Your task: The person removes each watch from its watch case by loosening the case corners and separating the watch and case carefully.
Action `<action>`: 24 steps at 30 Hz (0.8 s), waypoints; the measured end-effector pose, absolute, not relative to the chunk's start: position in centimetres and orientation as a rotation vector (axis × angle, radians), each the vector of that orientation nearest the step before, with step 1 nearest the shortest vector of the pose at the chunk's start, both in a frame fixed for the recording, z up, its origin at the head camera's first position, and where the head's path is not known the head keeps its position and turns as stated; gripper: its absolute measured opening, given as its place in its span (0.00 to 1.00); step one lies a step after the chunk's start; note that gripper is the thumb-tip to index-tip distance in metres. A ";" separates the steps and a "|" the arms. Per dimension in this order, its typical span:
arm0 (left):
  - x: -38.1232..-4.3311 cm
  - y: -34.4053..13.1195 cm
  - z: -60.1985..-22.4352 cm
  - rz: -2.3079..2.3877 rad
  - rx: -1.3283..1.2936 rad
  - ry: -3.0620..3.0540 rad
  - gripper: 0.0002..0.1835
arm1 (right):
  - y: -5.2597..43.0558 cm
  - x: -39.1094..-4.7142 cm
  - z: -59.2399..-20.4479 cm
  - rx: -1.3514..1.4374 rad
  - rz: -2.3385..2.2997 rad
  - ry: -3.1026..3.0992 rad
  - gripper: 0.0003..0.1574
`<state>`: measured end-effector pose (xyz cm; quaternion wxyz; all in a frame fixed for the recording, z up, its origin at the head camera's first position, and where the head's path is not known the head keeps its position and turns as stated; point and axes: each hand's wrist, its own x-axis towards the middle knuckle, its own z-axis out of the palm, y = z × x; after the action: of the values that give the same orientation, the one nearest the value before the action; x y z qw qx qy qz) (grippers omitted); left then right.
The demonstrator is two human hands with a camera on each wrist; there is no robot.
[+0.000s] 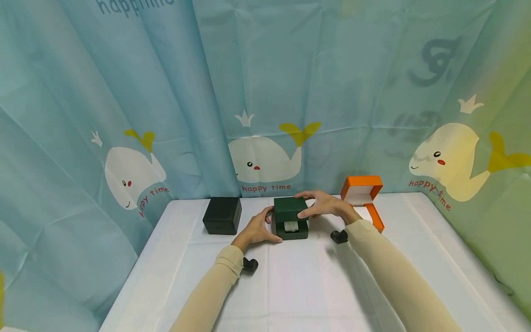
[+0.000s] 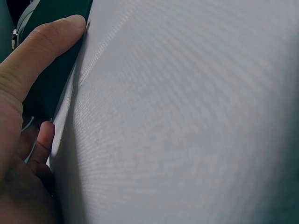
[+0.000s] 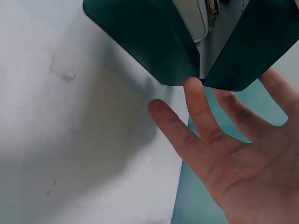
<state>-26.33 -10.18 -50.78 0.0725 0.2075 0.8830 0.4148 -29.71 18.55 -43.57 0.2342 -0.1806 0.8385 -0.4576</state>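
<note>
Head view, green box: the green box (image 1: 292,235) sits on the tabletop (image 1: 265,290) between the black box (image 1: 222,216) and the orange box (image 1: 360,192), its lid (image 1: 287,210) partly raised over a pale cushion (image 1: 291,226).
Head view, hands: the left hand (image 1: 258,228) grips the box's left side; the right hand (image 1: 325,204) pinches the lid front to back.
Head view, progress: the orange box stands open, the black one shut; the green lid seems midway, with full opening or closing left, which one I cannot tell.
Left wrist view, thumb: pressed against the green side near the bottom edge, closer than the head view shows.
Right wrist view, hinge: a fingertip meets the hinge end, other fingers spread; a metal piece (image 3: 213,6) shows beside the cushion, unseen from the head.
</note>
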 end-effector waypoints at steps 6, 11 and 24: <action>-26.4 -10.2 -50.8 1.252 0.630 2.647 0.59 | 18.5 -30.0 -43.5 -0.471 -1.274 2.273 0.49; -26.5 -10.3 -50.8 1.262 0.633 2.643 0.59 | 18.6 -30.3 -43.5 -0.460 -1.292 2.251 0.48; -26.5 -10.2 -50.8 1.267 0.646 2.642 0.59 | 18.7 -30.8 -43.5 -0.449 -1.304 2.222 0.45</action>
<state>-26.48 -10.24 -50.85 0.0704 0.2148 0.8783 0.4213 -30.76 18.71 -43.50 0.2599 -0.1657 0.8204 -0.4816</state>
